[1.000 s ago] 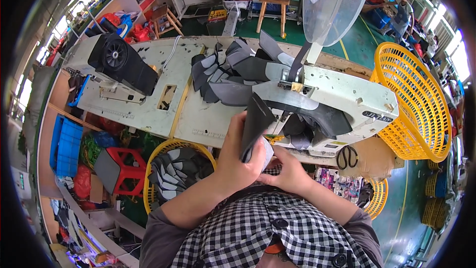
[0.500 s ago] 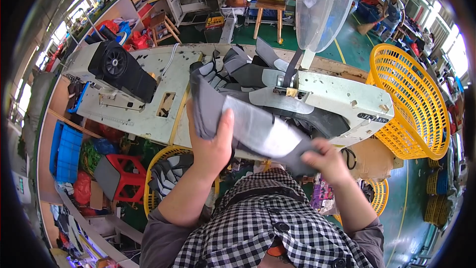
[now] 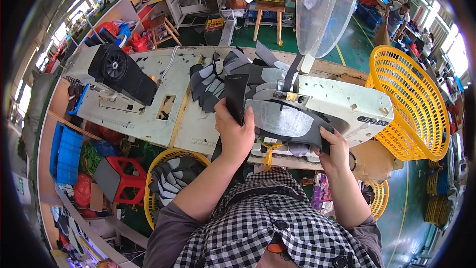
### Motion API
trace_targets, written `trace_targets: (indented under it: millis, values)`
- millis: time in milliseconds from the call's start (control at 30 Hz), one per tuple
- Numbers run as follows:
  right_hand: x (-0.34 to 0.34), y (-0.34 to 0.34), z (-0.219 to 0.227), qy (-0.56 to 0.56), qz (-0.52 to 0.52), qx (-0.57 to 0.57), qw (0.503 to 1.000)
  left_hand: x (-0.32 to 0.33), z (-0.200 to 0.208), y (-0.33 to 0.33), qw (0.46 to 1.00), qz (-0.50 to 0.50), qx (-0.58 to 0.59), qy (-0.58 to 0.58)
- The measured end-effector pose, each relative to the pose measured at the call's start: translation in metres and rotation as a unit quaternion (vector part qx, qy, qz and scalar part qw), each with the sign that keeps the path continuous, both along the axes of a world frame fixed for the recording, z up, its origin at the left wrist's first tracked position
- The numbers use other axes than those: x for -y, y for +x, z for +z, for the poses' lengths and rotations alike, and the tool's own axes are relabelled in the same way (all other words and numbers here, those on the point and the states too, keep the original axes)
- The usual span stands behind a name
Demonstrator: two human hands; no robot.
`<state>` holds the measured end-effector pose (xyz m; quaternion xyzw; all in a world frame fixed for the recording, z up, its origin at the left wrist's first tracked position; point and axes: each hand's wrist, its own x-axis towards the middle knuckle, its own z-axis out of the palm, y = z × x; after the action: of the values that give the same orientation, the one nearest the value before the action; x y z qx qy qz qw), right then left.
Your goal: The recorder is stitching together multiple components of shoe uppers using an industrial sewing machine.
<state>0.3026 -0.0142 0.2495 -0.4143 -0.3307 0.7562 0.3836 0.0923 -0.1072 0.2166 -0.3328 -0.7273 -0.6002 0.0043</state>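
Note:
Between my hands I hold a curved grey fabric piece with a silver patch. My left hand grips its left end, thumb on top, where a dark flap stands upright. My right hand pinches the dark right end between thumb and fingers. Just beyond the piece is the pale sewing machine, its head partly behind the fabric. A loose heap of similar grey pieces lies on the worktable, behind and left of my hands.
A second machine with a black wheel stands at left. A tall yellow basket is on the right; another yellow basket, holding grey pieces, sits below the table. A red stool is beside it. A fan rises beyond the machine.
The fabric piece has swung from a slant to nearly level and moved right, its dark flap now upright. My left hand moved right and the right hand slightly lower. The heap shows more fully.

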Motion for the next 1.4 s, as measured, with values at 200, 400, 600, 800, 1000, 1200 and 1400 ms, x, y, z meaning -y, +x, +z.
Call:
trace_targets:
  millis: [200, 400, 600, 800, 1000, 1200, 1400]
  values:
    - [-0.035, -0.012, -0.021, 0.002, 0.013, -0.021, 1.0, -0.015, 0.007, -0.003, 1.0, 0.016, 0.02, 0.001]
    - [-0.01, 0.006, -0.056, -0.001, 0.065, -0.163, 0.984, 0.029, 0.021, 0.012, 0.991, -0.029, 0.127, 0.034]
    - [0.091, -0.021, -0.064, 0.268, 0.381, -0.039, 0.884, 0.067, 0.046, 0.052, 0.888, -0.344, 0.236, 0.194]
    - [0.076, -0.023, -0.049, 0.468, 0.326, 0.264, 0.778, 0.068, 0.077, 0.035, 0.943, -0.288, -0.154, -0.067]
    - [0.036, 0.019, 0.016, 0.216, 0.406, 0.348, 0.817, 0.07, 0.069, 0.01, 0.964, -0.256, 0.052, 0.05]
    - [-0.011, 0.012, 0.038, 0.278, 0.143, 0.197, 0.929, 0.022, 0.053, 0.012, 0.972, -0.136, 0.154, 0.113]
    - [-0.019, 0.002, -0.003, 0.151, 0.093, 0.17, 0.969, 0.007, 0.02, 0.009, 0.968, -0.132, 0.197, 0.087]
